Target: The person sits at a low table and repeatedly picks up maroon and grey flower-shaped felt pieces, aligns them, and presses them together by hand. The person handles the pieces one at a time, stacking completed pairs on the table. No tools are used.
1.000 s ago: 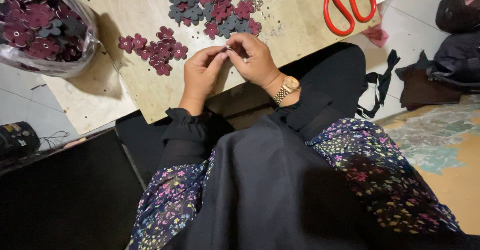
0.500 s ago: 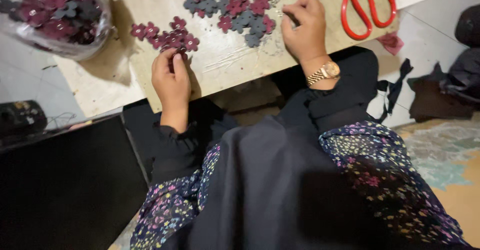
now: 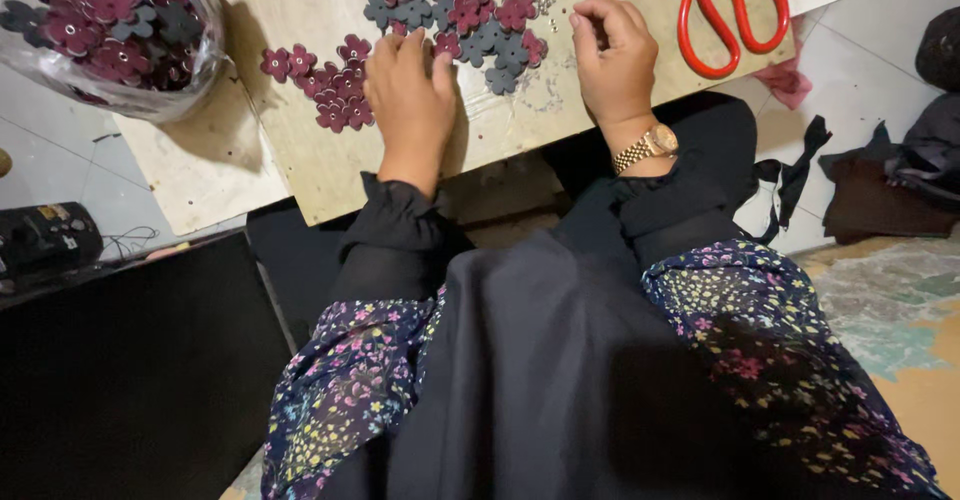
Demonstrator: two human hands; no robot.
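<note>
Maroon flowers under flat, open left hand; right hand fingers curled, grip unclear.

Hands: two, left and right. Scissors: one pair, red-handled. Bag: one, clear, held flowers. Watch: one, gold. Board: one. Loose flowers, maroon and grey: heaped, overlapping, too many to count.

The bag and scissors are cut off at the top edge. The left hand hides some flowers; the right fingertips curl under, their grasp unseen.
</note>
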